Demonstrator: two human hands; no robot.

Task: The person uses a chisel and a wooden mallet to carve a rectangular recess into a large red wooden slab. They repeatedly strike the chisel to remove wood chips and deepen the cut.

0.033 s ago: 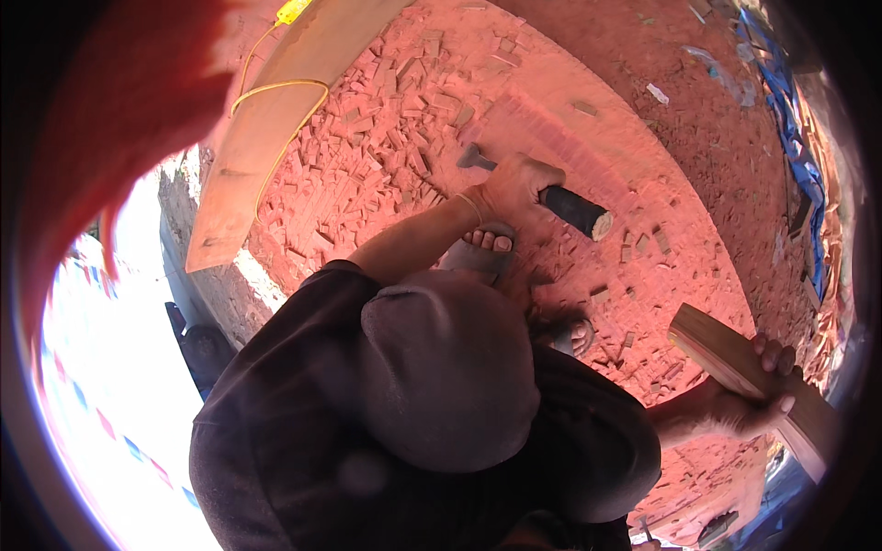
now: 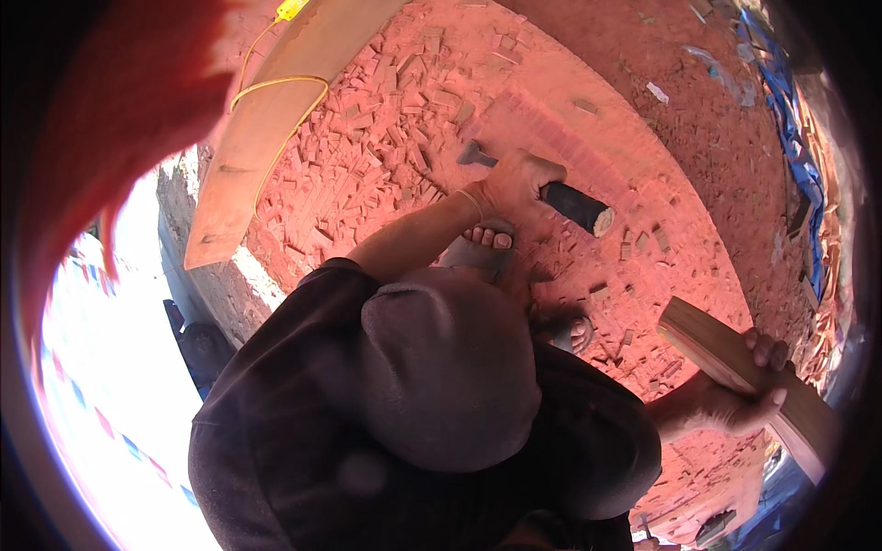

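Observation:
My left hand (image 2: 522, 181) grips a chisel. Its black-wrapped handle (image 2: 571, 207) points to the lower right and ends in bare pale wood, while the dark flared blade (image 2: 473, 154) points to the upper left. The blade lies close to the reddish wooden surface (image 2: 606, 110); whether it touches cannot be made out. My right hand (image 2: 740, 413) is wrapped round a thick, squared length of wood (image 2: 707, 340), held out at the right. Its end faces the chisel, well apart from the handle. My sandalled feet (image 2: 487, 241) stand on the surface below my left arm.
Wood chips (image 2: 367, 151) are strewn thickly at upper left and sparsely at right. A yellow cord (image 2: 299, 83) loops over a long plank (image 2: 239, 174). Beyond the surface's curved edge is bare ground (image 2: 643, 46), with blue sheeting (image 2: 797, 147) at far right.
My right hand and the squared wood have shifted slightly left and upward. The chisel in my left hand has hardly moved.

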